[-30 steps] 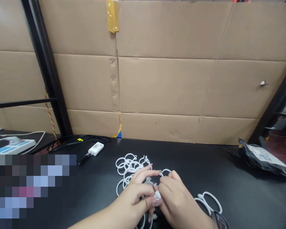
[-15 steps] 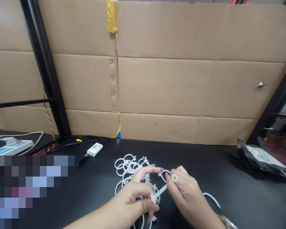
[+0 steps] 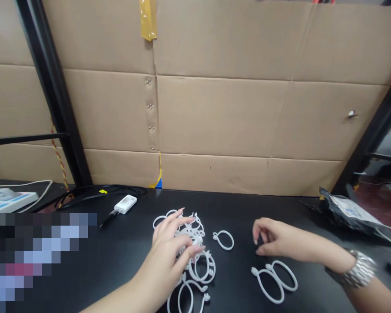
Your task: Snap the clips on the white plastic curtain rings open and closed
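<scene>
My left hand (image 3: 169, 248) reaches over a pile of white plastic shower curtain rings (image 3: 202, 278), its fingers spread. It covers part of the pile, and I cannot tell if a fingertip touches a ring. A single ring (image 3: 228, 248) lies alone just right of the pile. Farther right, two rings (image 3: 275, 301) lie partly overlapping on the black table. Above these two hovers my right hand (image 3: 270, 239), thumb and fingers curled but apart with nothing between them. A silver band (image 3: 361, 269) circles the right wrist.
A white adapter (image 3: 125, 204) with a black plug lies left of the pile on the black table (image 3: 124, 256). Black cables run behind it. At far left is a power strip (image 3: 19, 201). A black plastic package (image 3: 348, 213) lies at right. A cardboard wall (image 3: 215, 121) stands behind.
The hands have parted. The white piece held between them is gone from both, and two rings now show at right. My left hand moved over the pile; my right hand moved right.
</scene>
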The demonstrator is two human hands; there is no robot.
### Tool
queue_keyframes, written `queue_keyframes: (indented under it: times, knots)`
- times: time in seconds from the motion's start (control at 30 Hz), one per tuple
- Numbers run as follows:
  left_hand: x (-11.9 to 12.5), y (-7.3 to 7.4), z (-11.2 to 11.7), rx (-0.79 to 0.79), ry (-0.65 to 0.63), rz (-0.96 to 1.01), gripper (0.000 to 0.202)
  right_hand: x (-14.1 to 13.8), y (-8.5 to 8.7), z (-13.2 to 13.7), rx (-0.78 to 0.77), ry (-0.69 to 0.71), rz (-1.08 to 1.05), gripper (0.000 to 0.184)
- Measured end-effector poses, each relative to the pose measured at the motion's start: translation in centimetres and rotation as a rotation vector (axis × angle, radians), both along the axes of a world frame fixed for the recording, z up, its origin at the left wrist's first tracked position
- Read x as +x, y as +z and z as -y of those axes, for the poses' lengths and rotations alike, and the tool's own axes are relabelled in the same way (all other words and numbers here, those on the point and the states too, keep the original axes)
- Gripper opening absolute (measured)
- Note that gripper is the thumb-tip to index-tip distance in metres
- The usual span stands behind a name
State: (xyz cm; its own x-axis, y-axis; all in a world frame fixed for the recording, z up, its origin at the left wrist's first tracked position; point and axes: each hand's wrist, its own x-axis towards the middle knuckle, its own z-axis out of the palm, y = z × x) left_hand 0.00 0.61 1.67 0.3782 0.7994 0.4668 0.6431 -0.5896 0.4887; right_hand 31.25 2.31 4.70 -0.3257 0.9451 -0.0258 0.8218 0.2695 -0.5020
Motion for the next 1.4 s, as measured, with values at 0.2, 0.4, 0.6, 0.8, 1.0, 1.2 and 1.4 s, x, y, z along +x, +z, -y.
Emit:
queue_keyframes:
  times: [0.2, 0.4, 0.6, 0.8, 1.0, 1.2, 1.4]
  knots:
    - [-0.4, -0.1, -0.9, 0.04, 0.05, -0.035, 0.017, 2.5, 1.4, 0.8, -0.225, 0.043, 0.107, 0.021]
    - [-0.4, 0.2, -0.7, 0.028, 0.045, 0.013, 0.011, -1.1, 0.8, 2.2, -0.119, 0.065, 0.234, 0.02]
    - [-0.4, 0.3, -1.1, -0.11, 0.091, 0.187, 0.016, -1.6, -0.2, 1.6, -0.158, 0.061, 0.236, 0.006]
    - [-0.2, 0.3, -0.9, -0.166, 0.056, 0.234, 0.018, -0.6, -1.3, 0.0, -0.192, 0.021, 0.209, 0.006]
    - [-0.2, 0.4, -0.6, -0.164, 0.034, 0.215, 0.019, 0.0, -1.7, 0.0, -0.188, 0.008, 0.184, 0.019]
    - [0.0, 0.7, -0.3, -0.175, 0.017, 0.211, 0.022, -0.1, -2.2, -0.2, -0.2, -0.003, 0.171, 0.012]
    - [-0.1, 0.8, 0.0, -0.197, 0.01, 0.209, 0.024, -1.0, -2.1, -0.2, -0.134, -0.015, 0.126, 0.012]
